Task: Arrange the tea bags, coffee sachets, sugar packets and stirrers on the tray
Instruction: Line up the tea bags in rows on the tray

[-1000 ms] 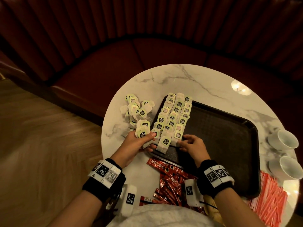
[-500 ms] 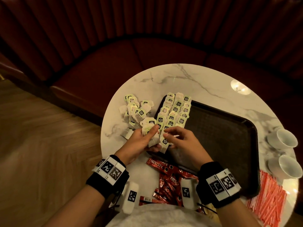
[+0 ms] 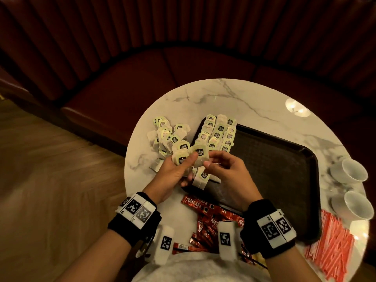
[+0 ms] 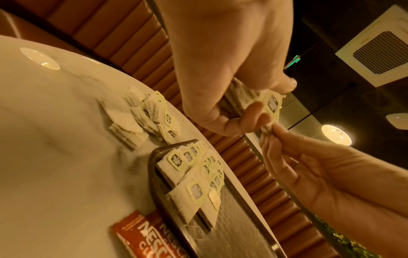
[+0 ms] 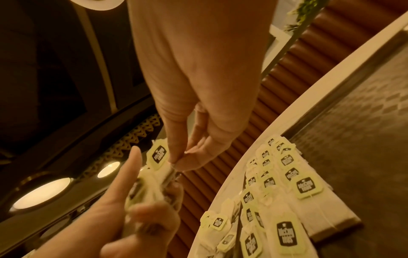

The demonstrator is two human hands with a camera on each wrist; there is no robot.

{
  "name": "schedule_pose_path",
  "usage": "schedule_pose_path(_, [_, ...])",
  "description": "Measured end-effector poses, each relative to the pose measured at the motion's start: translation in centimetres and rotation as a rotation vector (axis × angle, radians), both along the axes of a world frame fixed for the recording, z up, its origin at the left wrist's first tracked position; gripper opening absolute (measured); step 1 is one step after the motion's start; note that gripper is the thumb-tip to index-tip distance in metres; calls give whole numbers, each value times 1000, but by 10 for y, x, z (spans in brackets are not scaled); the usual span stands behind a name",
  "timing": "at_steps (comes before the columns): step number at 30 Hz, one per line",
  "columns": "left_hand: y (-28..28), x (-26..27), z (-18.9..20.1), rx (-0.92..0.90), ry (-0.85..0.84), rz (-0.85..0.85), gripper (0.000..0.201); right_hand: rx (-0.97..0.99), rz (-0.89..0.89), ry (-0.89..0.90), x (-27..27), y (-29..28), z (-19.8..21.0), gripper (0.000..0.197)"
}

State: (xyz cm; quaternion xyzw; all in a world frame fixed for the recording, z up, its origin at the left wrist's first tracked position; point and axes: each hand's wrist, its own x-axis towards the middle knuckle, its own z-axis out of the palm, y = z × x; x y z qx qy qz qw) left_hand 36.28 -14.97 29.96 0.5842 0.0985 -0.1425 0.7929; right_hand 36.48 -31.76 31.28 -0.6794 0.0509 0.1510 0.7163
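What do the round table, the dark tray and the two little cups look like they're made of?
Table: looks like polished marble or a marble-look top, white with grey veins and glossy lamp reflections. Tray: probably moulded plastic, dark brown, matte, with a fine textured floor and raised rim. Cups: likely glazed ceramic, plain white and smooth, though glossy plastic can't be ruled out.

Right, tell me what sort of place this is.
Probably a café or hotel lounge. A round marble table stands against a curved, padded red booth seat, and white cups sit beside a black serving tray.
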Motion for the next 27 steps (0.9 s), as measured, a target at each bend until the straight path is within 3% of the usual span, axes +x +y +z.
schedule_pose_path(5, [2, 2, -3, 22, -36, 23, 48, -24, 1, 13, -3, -3, -3, 17])
schedule_pose_path(7, [1, 2, -3, 37, -37, 12, 42, -17, -21, 13, -5, -4, -8, 20])
schedule_pose_path(12, [-2, 0, -4, 1, 16, 46, 36, 36, -215, 113, -4, -17, -21, 14])
schedule_pose_path(16, [3, -1, -7, -25, 53, 43, 33, -98, -320, 229, -2, -38, -44, 11])
schedule_pose_path(21, [9, -1, -9, -9, 60, 42, 24, -212, -267, 401, -6, -46, -72, 7])
schedule_pose_path(27, [13, 0, -10, 26, 60, 40, 23, -319, -197, 376, -3, -40, -88, 14])
